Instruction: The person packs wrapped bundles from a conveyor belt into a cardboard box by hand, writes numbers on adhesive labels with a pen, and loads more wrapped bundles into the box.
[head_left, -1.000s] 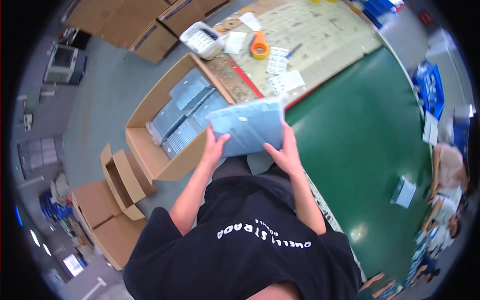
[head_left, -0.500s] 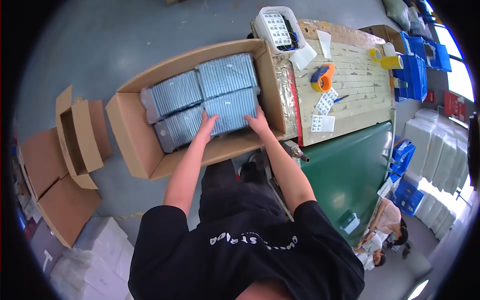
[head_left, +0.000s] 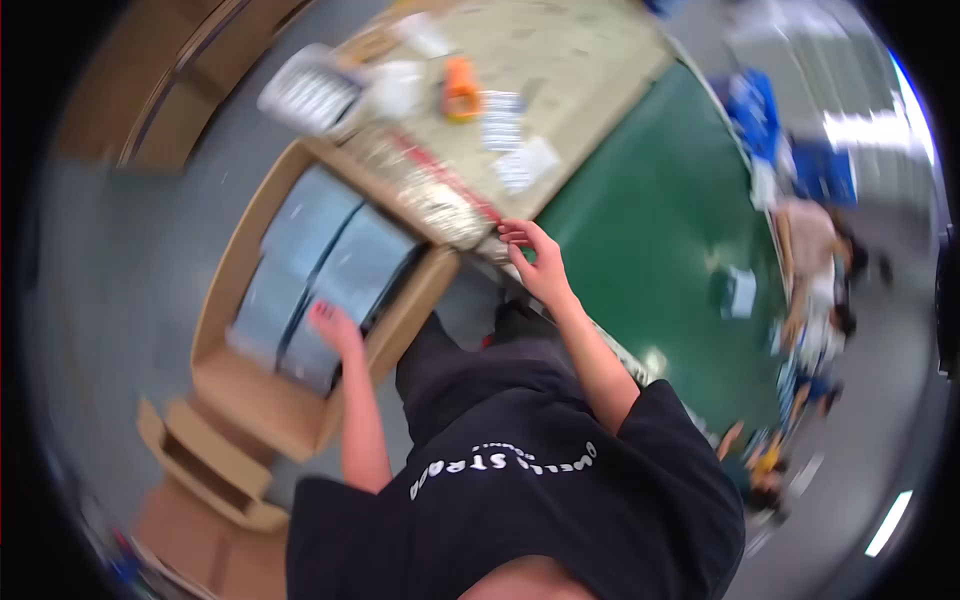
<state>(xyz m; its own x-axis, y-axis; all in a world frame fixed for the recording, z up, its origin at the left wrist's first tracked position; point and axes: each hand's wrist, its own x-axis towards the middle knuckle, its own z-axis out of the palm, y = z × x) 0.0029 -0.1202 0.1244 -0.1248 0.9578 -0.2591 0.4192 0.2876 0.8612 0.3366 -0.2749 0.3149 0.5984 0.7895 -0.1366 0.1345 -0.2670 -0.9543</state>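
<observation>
A large open cardboard box (head_left: 222,300) holds several wrapped packs of thin grey-blue pieces (head_left: 365,262), laid side by side in two rows. My left hand (head_left: 335,327) is over the near packs inside the box. Motion smears its fingers, and whether it touches the packs is unclear. Outside the box, my right hand (head_left: 537,265) hovers by the corner of the worktable (head_left: 590,70), beside the green surface (head_left: 650,270). Its fingers are apart and slightly bent, with nothing in them.
On the worktable lie an orange tape dispenser (head_left: 461,92), label sheets (head_left: 503,120) and a white tub (head_left: 312,92). A smaller open carton (head_left: 205,462) stands near the box. Other people (head_left: 808,240) are along the green surface's far side.
The view has swung, so the box now appears tilted and lower left. My right hand has left the packs and moved out of the box; my left hand stays over them.
</observation>
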